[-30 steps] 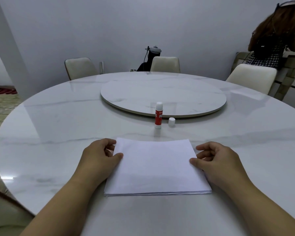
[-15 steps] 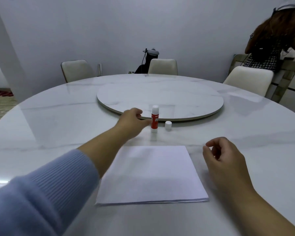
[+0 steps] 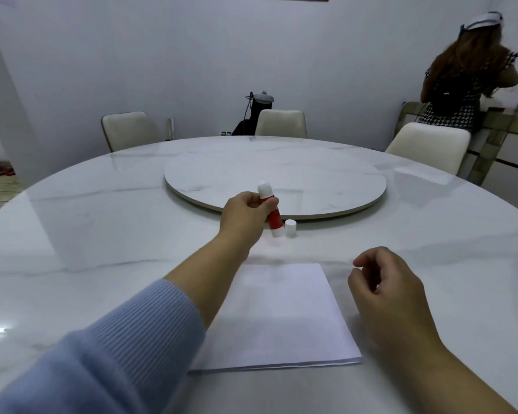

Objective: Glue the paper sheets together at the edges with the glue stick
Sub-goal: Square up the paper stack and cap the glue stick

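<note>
A stack of white paper sheets (image 3: 284,321) lies flat on the marble table, close to me. My left hand (image 3: 245,216) is stretched out beyond the stack and grips the red and white glue stick (image 3: 270,209), which is tilted and lifted off the table. The stick's white cap (image 3: 290,228) stands on the table just right of it. My right hand (image 3: 386,289) hovers beside the right edge of the sheets, fingers loosely curled, holding nothing.
A round turntable (image 3: 275,180) sits in the middle of the round marble table (image 3: 102,234). Cream chairs (image 3: 281,124) ring the far side. A person (image 3: 461,85) stands at the back right by a counter.
My left hand left the sheets, reached forward, closed on the glue stick and tilted it up. My right hand lifted off the paper's right edge. The view shifted forward.
</note>
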A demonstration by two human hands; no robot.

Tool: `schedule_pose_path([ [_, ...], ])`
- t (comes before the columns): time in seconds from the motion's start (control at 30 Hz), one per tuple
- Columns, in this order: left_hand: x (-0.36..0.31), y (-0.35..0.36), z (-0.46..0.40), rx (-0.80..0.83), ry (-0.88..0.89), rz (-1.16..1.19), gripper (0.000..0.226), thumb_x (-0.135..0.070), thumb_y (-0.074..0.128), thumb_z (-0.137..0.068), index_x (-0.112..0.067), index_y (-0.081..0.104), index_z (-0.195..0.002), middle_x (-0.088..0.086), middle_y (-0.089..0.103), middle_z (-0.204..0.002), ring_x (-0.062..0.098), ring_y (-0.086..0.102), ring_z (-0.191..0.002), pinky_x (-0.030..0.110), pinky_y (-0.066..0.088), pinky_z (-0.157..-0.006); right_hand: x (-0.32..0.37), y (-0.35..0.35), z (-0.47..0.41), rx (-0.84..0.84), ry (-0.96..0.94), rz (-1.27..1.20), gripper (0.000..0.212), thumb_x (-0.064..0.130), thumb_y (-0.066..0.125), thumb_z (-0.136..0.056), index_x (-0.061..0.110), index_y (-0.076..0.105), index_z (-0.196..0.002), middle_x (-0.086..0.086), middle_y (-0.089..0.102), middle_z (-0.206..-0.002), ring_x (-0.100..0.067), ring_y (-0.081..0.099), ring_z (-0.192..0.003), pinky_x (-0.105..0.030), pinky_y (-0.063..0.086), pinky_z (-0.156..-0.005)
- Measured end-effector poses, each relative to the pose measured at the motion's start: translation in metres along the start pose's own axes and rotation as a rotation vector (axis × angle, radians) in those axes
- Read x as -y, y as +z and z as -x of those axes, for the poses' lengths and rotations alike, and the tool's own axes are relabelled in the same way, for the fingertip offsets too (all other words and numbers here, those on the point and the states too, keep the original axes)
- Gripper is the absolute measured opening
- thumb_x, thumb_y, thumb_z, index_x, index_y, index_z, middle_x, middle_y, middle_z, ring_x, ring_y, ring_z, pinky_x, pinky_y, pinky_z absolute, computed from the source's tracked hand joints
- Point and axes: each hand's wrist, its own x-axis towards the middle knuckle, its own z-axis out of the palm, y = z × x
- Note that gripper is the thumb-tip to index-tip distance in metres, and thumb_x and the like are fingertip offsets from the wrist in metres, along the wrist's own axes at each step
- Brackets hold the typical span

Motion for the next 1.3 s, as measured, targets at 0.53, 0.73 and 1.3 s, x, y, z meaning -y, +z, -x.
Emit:
schedule_pose_path([
  [0.53, -0.019, -0.053, 0.057, 0.171, 0.102, 0.465, 0.030, -0.021, 0.069, -0.060, -0.002, 0.070, -0.083, 0.005, 0.074, -0.070, 0.016, 0.071, -0.067, 0.023, 0.058, -0.066, 0.074, 0.045, -0.028, 0.670, 0.625, -1.300, 0.028, 0.016, 0.060, -0.083, -0.010, 0.065, -0.090, -0.021, 0.072, -0.076, -0.026, 0.073, -0.070, -0.024, 0.059, -0.058],
  [0.73, -0.017, -0.049, 0.056, 0.096, 0.080, 0.455, 0.038, -0.024, 0.071, -0.057, -0.002, 0.070, -0.088, 0.007, 0.075, -0.074, 0.018, 0.073, -0.071, 0.022, 0.058, -0.065, 0.066, 0.053, -0.028, 0.392, 0.168, -0.797, 0.037, 0.005, 0.079, -0.067, 0.014, 0.071, -0.102, 0.008, 0.065, -0.067, -0.008, 0.065, -0.065, -0.019, 0.055, -0.066],
  [1.3, -0.010, -0.050, 0.057, 0.116, 0.084, 0.385, 0.028, -0.024, 0.071, -0.057, -0.011, 0.071, -0.081, 0.002, 0.075, -0.070, 0.015, 0.073, -0.066, 0.021, 0.057, -0.063, 0.065, 0.044, -0.032, 0.677, 0.454, -0.936, 0.027, 0.018, 0.060, -0.085, -0.004, 0.068, -0.099, -0.014, 0.075, -0.080, -0.017, 0.071, -0.065, -0.021, 0.055, -0.058],
])
